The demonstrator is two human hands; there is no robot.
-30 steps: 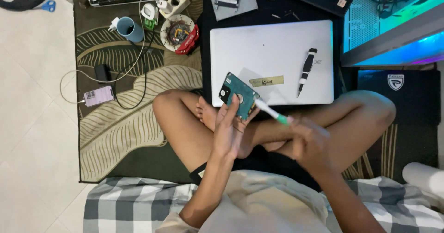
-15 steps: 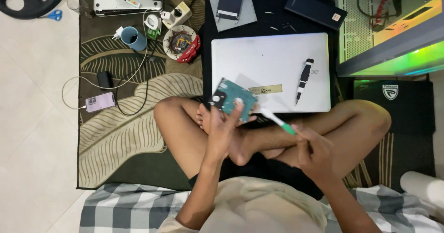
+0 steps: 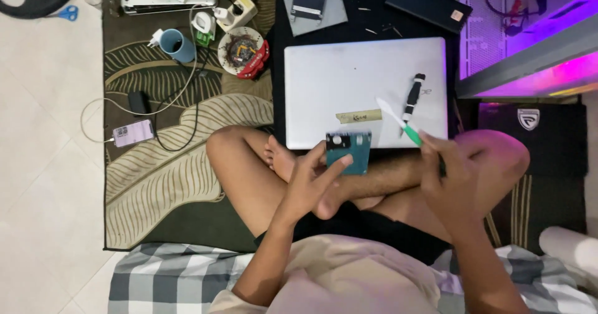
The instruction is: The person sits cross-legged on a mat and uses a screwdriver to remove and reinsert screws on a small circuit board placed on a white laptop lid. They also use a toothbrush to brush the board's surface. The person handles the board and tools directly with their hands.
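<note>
Since earlier, pry tool point(image 3: 398, 121) raised in right hand point(image 3: 450, 176), tip up-left.

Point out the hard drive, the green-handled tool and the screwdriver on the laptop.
hard drive point(image 3: 349, 154), head view, middle of its teal board face
green-handled tool point(image 3: 411, 134), head view, green handle
screwdriver point(image 3: 413, 97), head view, black grip

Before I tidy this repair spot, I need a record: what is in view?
Laptop: one, silver, shut, on black mat.
Drive: one, teal, in left hand.
Brush: one, green and white, in right hand.
Screwdriver: one, black, on laptop.
Cup: one, blue, on rug.
Phone: one, cabled, on rug.
Scissors: one, blue, on floor.
Left hand: holds drive.
Right hand: holds brush.
</note>
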